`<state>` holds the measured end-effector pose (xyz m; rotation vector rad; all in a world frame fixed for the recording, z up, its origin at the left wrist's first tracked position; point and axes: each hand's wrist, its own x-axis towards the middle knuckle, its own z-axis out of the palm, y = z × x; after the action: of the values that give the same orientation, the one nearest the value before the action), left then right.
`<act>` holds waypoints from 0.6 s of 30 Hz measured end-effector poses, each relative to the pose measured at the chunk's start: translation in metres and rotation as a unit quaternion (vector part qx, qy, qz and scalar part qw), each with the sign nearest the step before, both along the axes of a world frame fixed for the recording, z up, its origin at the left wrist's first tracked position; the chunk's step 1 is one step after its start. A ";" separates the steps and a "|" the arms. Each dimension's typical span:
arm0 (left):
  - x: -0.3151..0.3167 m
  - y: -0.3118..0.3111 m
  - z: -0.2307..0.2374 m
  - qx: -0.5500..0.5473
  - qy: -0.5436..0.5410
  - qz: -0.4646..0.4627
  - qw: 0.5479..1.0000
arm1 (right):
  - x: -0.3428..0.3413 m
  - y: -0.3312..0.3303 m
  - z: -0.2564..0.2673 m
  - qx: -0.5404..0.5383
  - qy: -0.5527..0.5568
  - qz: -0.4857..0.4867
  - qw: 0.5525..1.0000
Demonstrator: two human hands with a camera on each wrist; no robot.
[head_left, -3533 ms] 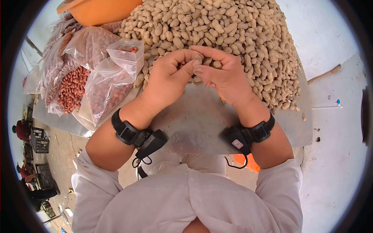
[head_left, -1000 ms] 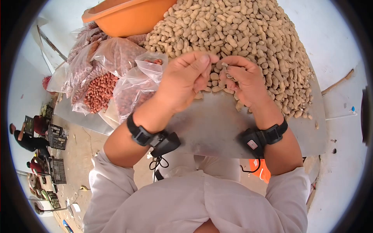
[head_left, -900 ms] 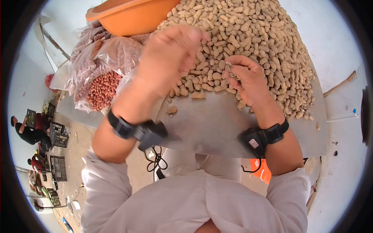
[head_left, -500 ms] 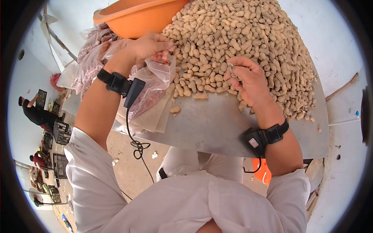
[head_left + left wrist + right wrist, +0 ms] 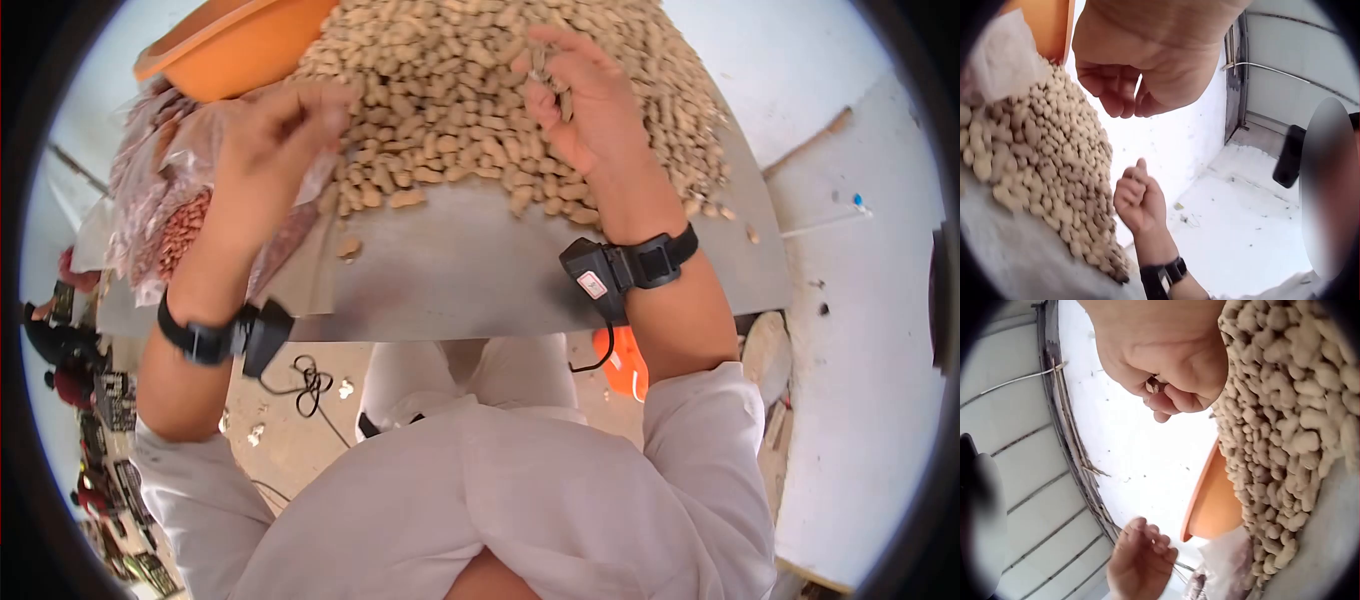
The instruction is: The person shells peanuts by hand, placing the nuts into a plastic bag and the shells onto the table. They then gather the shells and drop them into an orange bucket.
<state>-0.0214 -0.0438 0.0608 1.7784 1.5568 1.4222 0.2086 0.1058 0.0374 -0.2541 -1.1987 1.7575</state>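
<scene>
My right hand (image 5: pixel 590 110) is raised over the heap of unshelled peanuts (image 5: pixel 430 130), its fingers curled round peanut shells (image 5: pixel 541 68). A bit of the shells (image 5: pixel 1155 385) shows between the fingers in the right wrist view. The left hand (image 5: pixel 262 155), blurred, is over the plastic bags at the left with its fingers loosely bent; nothing shows in it. Beneath it lies a clear bag (image 5: pixel 285 250), partly hidden by the hand and forearm. Red shelled peanuts (image 5: pixel 183 232) fill another bag beside it.
An orange basin (image 5: pixel 240 50) stands behind the bags. The metal tabletop (image 5: pixel 440 265) has one loose peanut (image 5: pixel 348 248) near the left. An orange object (image 5: pixel 622 362) is below the table's front edge. Black crates (image 5: pixel 117 400) and people are on the floor at far left.
Both hands first work together at the heap; then my left hand swings left to the clear bag's mouth. Now it is blurred over the bags, and the right hand keeps the shells. The head view has shifted.
</scene>
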 end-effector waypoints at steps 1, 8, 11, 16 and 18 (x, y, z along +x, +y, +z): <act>0.014 -0.011 -0.007 -0.013 -0.015 -0.031 0.999 | 0.014 -0.002 0.008 0.017 0.008 -0.024 1.000; 0.022 -0.031 -0.054 -0.018 0.065 -0.088 0.994 | 0.224 -0.013 0.029 0.073 0.028 -0.316 0.946; 0.016 -0.033 -0.064 -0.044 -0.002 -0.096 0.994 | 0.322 -0.019 -0.001 0.052 -0.044 -0.588 0.806; 0.017 -0.032 -0.068 -0.055 -0.047 -0.072 0.995 | 0.499 -0.011 -0.133 -0.159 -0.193 -0.677 0.692; 0.020 -0.030 -0.066 -0.060 -0.046 -0.056 0.996 | 0.515 -0.023 -0.157 -0.255 -0.297 -0.631 0.669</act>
<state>-0.0016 -0.0740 -0.0049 1.6774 1.4414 1.3102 0.7232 0.0831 -0.1192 -1.6577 -0.5134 0.6339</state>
